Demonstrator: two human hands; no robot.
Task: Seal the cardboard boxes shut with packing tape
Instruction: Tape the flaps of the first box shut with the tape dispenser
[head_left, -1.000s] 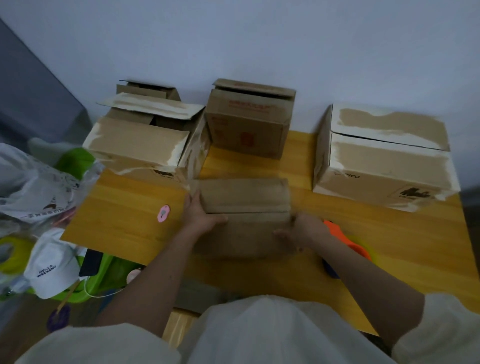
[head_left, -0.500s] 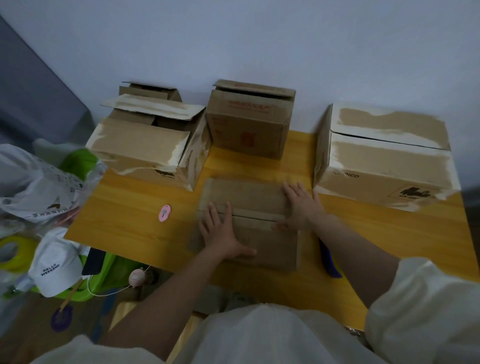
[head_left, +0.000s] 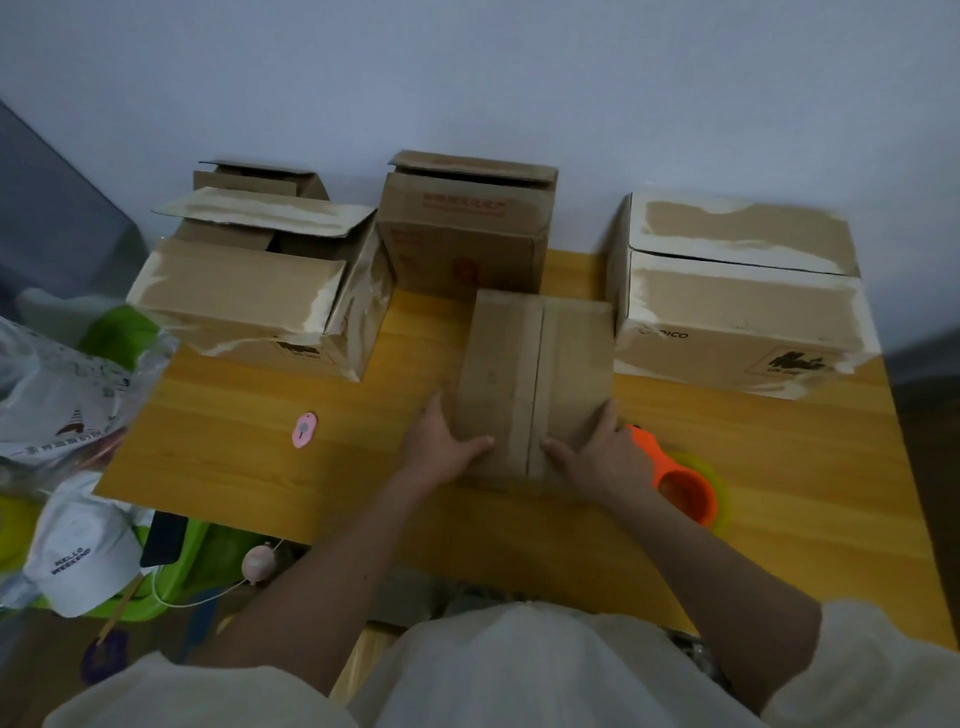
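A small cardboard box (head_left: 535, 374) lies in the middle of the wooden table (head_left: 249, 457), its two top flaps folded down with the centre seam running away from me. My left hand (head_left: 441, 447) holds the box's near left corner, thumb lying on the top. My right hand (head_left: 602, 452) holds the near right corner the same way. An orange tape dispenser (head_left: 680, 483) with a yellowish roll lies on the table just right of my right hand.
Three larger boxes stand along the back: one with raised flaps at left (head_left: 260, 291), a brown one in the middle (head_left: 467, 228), a closed one at right (head_left: 737, 296). A pink tag (head_left: 305, 429) lies on the table. Bags and a white cap (head_left: 78, 551) crowd the left.
The box has been turned a quarter turn, so its seam now points away from me. Both hands moved from flat on its top to its near corners. The dispenser is uncovered again.
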